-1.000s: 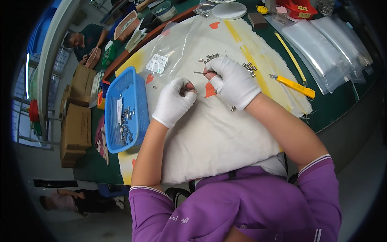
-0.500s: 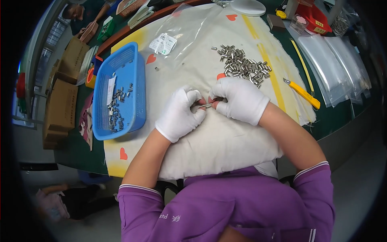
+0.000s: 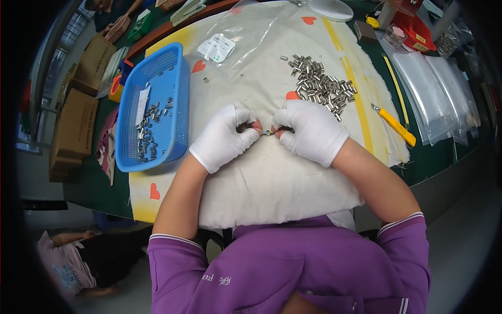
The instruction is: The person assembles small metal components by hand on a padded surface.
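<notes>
A small shiny metal piece (image 3: 268, 133) spans the gap between my two hands, too small to make out its exact kind. My left hand (image 3: 222, 140) pinches its left end, and my right hand (image 3: 314, 131) pinches the right end. Both wear white gloves, with bare fingertips showing. Just beyond my right hand lies a heap of small silvery metal cylinders (image 3: 323, 86) on the pale cloth (image 3: 277, 178). To the left, a blue plastic basket (image 3: 181, 99) holds more small metal pieces (image 3: 148, 138) and a white paper slip (image 3: 141, 107).
A yellow utility knife (image 3: 396, 126) lies right of the heap, near stacked clear plastic bags (image 3: 423, 94). A clear bag with a white label (image 3: 216, 47) is at the far middle. Cardboard boxes (image 3: 78, 123) stand at left. Other people are at the far left and lower left.
The view has shifted slightly. The metal piece between my hands looks turned, showing a brighter, wider shape. My hands remain together. The person at lower left has moved.
</notes>
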`<act>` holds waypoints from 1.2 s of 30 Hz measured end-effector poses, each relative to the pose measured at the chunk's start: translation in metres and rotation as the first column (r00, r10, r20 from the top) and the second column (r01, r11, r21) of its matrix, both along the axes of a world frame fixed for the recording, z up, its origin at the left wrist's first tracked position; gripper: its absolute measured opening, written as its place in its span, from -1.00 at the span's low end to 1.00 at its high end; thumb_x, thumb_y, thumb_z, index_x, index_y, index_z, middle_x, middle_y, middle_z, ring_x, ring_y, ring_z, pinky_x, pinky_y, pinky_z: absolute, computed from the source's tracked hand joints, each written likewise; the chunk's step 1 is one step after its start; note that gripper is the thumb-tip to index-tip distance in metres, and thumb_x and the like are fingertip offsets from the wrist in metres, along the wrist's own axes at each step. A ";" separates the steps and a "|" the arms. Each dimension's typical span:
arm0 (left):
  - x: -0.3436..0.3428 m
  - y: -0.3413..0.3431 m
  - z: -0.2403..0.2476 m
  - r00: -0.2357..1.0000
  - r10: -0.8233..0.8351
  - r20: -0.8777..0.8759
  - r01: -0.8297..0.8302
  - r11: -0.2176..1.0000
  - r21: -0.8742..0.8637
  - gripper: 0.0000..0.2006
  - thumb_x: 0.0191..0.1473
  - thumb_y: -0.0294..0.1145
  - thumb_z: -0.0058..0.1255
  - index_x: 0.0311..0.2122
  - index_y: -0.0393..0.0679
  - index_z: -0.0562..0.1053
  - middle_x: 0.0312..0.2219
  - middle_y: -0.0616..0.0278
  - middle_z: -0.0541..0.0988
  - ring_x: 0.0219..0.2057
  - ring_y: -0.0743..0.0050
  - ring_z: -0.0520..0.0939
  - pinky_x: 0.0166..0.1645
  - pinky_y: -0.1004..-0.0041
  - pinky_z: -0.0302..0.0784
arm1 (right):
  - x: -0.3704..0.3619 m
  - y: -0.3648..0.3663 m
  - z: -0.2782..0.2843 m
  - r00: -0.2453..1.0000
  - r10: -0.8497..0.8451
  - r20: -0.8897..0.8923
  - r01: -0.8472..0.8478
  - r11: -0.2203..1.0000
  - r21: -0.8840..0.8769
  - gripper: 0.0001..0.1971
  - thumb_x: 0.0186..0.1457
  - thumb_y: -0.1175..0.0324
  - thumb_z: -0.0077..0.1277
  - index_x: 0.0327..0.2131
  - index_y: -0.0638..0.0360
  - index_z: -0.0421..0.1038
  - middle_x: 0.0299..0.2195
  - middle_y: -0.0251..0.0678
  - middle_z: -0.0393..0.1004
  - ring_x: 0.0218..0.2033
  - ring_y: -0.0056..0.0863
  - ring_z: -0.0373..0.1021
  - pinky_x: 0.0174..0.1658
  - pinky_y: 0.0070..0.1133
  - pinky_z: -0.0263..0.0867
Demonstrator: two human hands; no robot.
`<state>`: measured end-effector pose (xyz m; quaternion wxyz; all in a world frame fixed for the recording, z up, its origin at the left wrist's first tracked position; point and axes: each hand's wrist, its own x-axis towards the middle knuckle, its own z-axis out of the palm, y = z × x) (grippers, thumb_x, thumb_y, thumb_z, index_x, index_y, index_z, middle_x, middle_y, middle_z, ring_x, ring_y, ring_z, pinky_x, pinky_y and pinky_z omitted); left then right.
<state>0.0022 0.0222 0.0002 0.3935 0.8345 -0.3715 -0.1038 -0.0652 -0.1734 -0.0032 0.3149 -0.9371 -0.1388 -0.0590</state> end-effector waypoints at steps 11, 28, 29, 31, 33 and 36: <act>0.008 -0.011 0.009 0.956 0.096 -0.277 -0.038 0.977 0.209 -0.85 -0.11 -0.45 0.10 -0.41 -0.31 0.51 -0.46 0.09 0.52 -0.42 0.37 0.52 -0.25 0.46 0.44 | 0.003 -0.010 -0.003 0.984 0.037 -0.175 -0.006 0.985 0.175 -0.85 -0.13 0.47 0.07 -0.39 0.16 0.53 -0.45 -0.19 0.48 -0.38 -0.28 0.43 -0.25 -0.50 0.35; 0.027 -0.032 0.034 0.944 0.100 -0.316 0.102 0.819 0.565 -0.84 -0.23 -0.44 0.17 -0.48 -0.24 0.49 -0.64 0.21 0.48 -0.58 0.53 0.45 -0.41 0.48 0.41 | 0.036 0.009 0.031 0.858 -0.054 -0.511 -0.044 0.983 -0.179 -0.85 -0.20 0.48 0.08 -0.44 0.14 0.56 -0.48 -0.14 0.54 -0.41 -0.26 0.49 -0.29 -0.50 0.38; 0.025 -0.031 0.033 0.946 0.123 -0.299 0.069 0.827 0.558 -0.85 -0.23 -0.44 0.17 -0.48 -0.25 0.49 -0.65 0.20 0.48 -0.58 0.53 0.45 -0.42 0.48 0.41 | 0.035 0.011 0.033 0.844 -0.069 -0.531 -0.055 0.975 -0.215 -0.86 -0.19 0.47 0.08 -0.45 0.14 0.56 -0.48 -0.14 0.54 -0.41 -0.26 0.49 -0.29 -0.49 0.38; 0.022 -0.034 0.035 0.947 0.129 -0.296 0.061 0.829 0.556 -0.86 -0.22 -0.45 0.16 -0.48 -0.25 0.49 -0.64 0.20 0.48 -0.57 0.53 0.45 -0.41 0.49 0.41 | 0.033 0.008 0.032 0.850 -0.099 -0.517 -0.022 0.975 -0.222 -0.87 -0.18 0.47 0.08 -0.45 0.14 0.56 -0.48 -0.13 0.54 -0.41 -0.26 0.49 -0.28 -0.49 0.38; 0.020 -0.034 0.029 0.948 0.139 -0.288 0.049 0.827 0.560 -0.87 -0.20 -0.47 0.16 -0.48 -0.25 0.49 -0.63 0.20 0.47 -0.56 0.53 0.45 -0.40 0.50 0.41 | 0.030 0.005 0.026 0.857 -0.124 -0.499 0.011 0.975 -0.223 -0.87 -0.17 0.46 0.08 -0.45 0.14 0.55 -0.48 -0.13 0.53 -0.41 -0.25 0.49 -0.28 -0.48 0.38; 0.016 -0.012 0.002 0.973 0.025 -0.231 0.043 0.958 0.284 -0.85 -0.12 -0.46 0.08 -0.40 -0.30 0.49 -0.53 0.04 0.51 -0.49 0.30 0.52 -0.30 0.44 0.44 | 0.015 0.004 0.016 0.918 -0.092 -0.385 0.074 0.995 -0.063 -0.88 -0.09 0.41 0.06 -0.43 0.15 0.55 -0.48 -0.09 0.51 -0.41 -0.18 0.46 -0.28 -0.43 0.37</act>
